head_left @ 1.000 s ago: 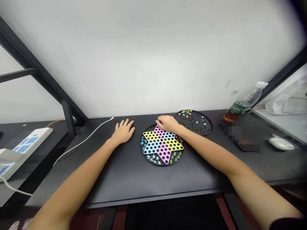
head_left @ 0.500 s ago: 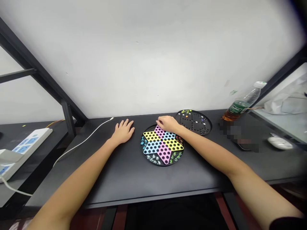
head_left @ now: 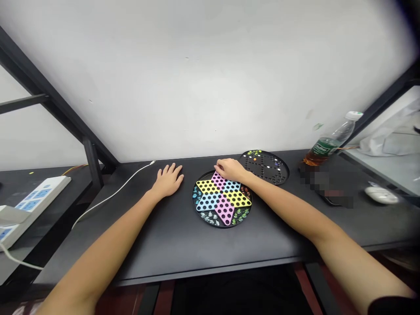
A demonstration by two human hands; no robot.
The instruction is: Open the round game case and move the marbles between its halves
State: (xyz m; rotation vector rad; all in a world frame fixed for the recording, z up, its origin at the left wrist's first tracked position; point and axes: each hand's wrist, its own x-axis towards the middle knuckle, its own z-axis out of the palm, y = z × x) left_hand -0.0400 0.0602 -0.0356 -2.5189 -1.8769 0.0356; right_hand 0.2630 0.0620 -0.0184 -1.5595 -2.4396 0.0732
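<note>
A round Chinese checkers board (head_left: 225, 208) lies flat on the dark desk, its star in pink, yellow and blue with rows of holes. Glass marbles (head_left: 209, 217) in several colours fill the pockets between the points. Over the board's far edge, by the upper pink point, is my right hand (head_left: 230, 169), fingers curled and pressed together; whatever they hold is hidden. My left hand (head_left: 167, 181) rests flat on the desk left of the board, fingers spread, holding nothing. Behind my right wrist sits a round black tray (head_left: 275, 177) with holes and a few small pieces.
A bottle of brown drink (head_left: 323, 146) stands at the back right. Near it are a blurred dark object (head_left: 334, 194) and a white mouse (head_left: 381, 195). At left, a white cable (head_left: 113, 197) crosses the desk beside a power strip (head_left: 36, 205). A wall rises behind.
</note>
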